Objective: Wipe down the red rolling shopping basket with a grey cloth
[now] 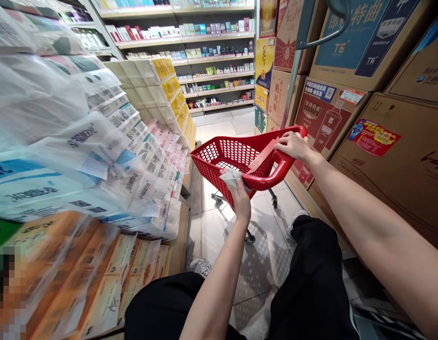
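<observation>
A red plastic shopping cart [213,171] with a perforated basket stands in front of me on wheels, turned at an angle. Its basket appears to hold nothing. My right hand [294,145] is closed over the far right part of the thick red handle [266,181]. At the handle's left end, my left hand [240,198] holds a small pale crumpled packet [231,177], whose kind I cannot make out. That hand is close against the basket's side, its fingers partly hidden by the packet.
Wrapped tissue packs [108,165] pile up on the left, above orange packs [63,264]. Stacked cartons [389,137] line the right side, with a grey metal handle [327,42] near the top. Shelves of small boxed goods [204,30] cross the aisle's far end. Pale tiles [219,236] cover the floor.
</observation>
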Demonstrator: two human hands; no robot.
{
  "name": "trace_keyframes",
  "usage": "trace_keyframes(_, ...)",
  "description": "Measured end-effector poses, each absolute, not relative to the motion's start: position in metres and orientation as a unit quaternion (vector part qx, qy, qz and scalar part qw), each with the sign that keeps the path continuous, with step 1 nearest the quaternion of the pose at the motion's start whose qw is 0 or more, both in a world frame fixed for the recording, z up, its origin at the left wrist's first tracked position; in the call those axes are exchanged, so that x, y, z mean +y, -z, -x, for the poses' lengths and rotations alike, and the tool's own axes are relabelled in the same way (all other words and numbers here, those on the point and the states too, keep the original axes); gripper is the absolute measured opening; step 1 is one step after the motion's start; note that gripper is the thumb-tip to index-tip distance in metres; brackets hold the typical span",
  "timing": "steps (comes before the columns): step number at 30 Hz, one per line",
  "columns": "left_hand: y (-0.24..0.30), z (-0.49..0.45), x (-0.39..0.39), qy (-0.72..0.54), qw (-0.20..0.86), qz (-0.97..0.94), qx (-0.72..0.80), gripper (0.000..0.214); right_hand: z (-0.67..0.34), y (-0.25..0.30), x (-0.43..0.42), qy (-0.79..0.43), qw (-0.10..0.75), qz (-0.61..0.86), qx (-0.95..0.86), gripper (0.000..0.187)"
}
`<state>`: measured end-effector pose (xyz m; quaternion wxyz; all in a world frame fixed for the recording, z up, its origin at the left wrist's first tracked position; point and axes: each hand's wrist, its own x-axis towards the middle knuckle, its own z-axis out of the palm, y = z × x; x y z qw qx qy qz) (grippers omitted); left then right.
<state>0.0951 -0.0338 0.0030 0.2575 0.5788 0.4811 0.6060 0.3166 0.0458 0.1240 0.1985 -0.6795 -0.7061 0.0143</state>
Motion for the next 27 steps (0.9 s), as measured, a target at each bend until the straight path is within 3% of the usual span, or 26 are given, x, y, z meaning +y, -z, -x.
trace_keyframes(4,-0.027,-0.081,-0.029,-0.582,0.185,-0.651,0.450,0.048,-0.320,-0.126,0.041,-0.013,0.199,0.678,-0.707,0.042)
trace_keyframes(9,-0.039,-0.056,-0.005,-0.530,0.176,-0.688,0.463,0.040,-0.322,-0.125,0.042,-0.017,0.203,0.677,-0.707,0.041)
trace_keyframes(15,-0.061,-0.075,-0.037,-0.488,0.135,-0.778,0.371,0.036,-0.324,-0.122,0.046,-0.020,0.205,0.681,-0.703,0.039)
trace_keyframes(23,-0.066,-0.066,-0.018,-0.441,0.177,-0.789,0.389,0.043,-0.324,-0.122,0.041,-0.021,0.214,0.672,-0.709,0.040)
trace_keyframes(27,-0.063,-0.060,-0.004,-0.465,0.187,-0.753,0.427,0.040,-0.307,-0.126,0.035,0.047,0.254,0.683,-0.683,0.042)
